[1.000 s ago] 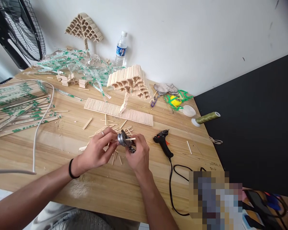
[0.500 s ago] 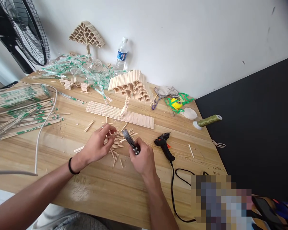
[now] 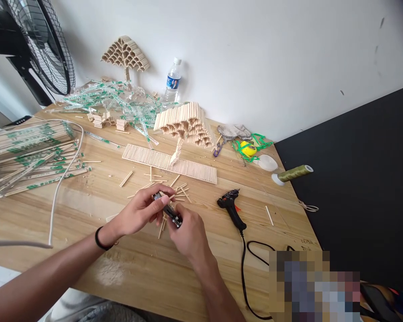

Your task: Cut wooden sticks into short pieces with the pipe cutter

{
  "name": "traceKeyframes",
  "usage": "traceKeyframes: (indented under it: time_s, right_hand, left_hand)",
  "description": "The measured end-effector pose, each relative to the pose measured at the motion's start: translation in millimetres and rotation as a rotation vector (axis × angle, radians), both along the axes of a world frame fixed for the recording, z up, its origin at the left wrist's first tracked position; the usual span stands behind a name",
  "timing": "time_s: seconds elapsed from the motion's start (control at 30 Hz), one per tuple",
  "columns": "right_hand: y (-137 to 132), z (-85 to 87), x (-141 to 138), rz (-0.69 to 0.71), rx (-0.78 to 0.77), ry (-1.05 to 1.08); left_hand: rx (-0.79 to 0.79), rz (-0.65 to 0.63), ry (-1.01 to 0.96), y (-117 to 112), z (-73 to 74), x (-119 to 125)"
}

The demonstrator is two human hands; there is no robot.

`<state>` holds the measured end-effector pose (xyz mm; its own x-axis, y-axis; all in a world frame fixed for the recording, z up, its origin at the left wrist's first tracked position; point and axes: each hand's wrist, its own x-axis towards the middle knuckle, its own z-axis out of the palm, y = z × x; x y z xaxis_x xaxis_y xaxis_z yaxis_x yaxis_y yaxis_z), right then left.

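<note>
Tool: small, dark, metallic in places; held between both hands above the near middle of the table, lying at a slant with one end toward each hand.
Left hand: thumb and fingers closed around the tool's far end; whether they also pinch a stick is hard to tell. A black band circles the wrist.
Right hand: clamped on the near end of the tool, fingers curled, their undersides hidden.
Loose sticks: short wooden pieces scattered under and just beyond the hands, some crossing each other.
Stick tree: fan-shaped crown on a leaning trunk, rising from a flat strip of sticks laid side by side.
Second tree: similar, near the wall, behind crumpled wrappers with green print.
Bottle: clear, blue label, upright by the wall.
Glue gun: black, on its side, right of the hands and touching neither; a black cord runs from its handle.
Spool: olive thread, tipped over near the right edge.
Wrapped sticks: heaped at the left, a white cable beside them.
Fan: black, far left corner.
</note>
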<state>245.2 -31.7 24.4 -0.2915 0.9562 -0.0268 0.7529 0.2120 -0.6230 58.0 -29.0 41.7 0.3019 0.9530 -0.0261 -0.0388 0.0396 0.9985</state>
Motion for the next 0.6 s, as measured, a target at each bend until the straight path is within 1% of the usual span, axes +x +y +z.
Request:
traceKeyframes:
  time_s: [0.1, 0.27, 0.4, 0.5, 0.6]
  right_hand:
    - [-2.3, 1.1, -3.8, 0.016, -0.028, -0.022]
    - [-4.3, 1.7, -8.4, 0.003, -0.065, -0.073]
    - [-5.5, 2.3, -11.7, -0.003, -0.072, -0.103]
    - [-5.8, 3.4, -12.9, -0.007, -0.073, -0.125]
    - [-5.6, 3.9, -13.5, -0.023, -0.07, -0.151]
  left_hand:
    - [-0.077, 0.013, -0.005, 0.9, -1.1, 0.5]
    - [-0.136, 0.041, 0.075, 4.4, 5.6, -0.6]
    - [-0.085, 0.068, 0.123, 6.1, 7.4, -0.2]
    - [-0.055, 0.086, 0.116, 6.9, 3.7, -0.5]
    - [-0.061, 0.098, 0.103, 8.0, -0.2, -1.6]
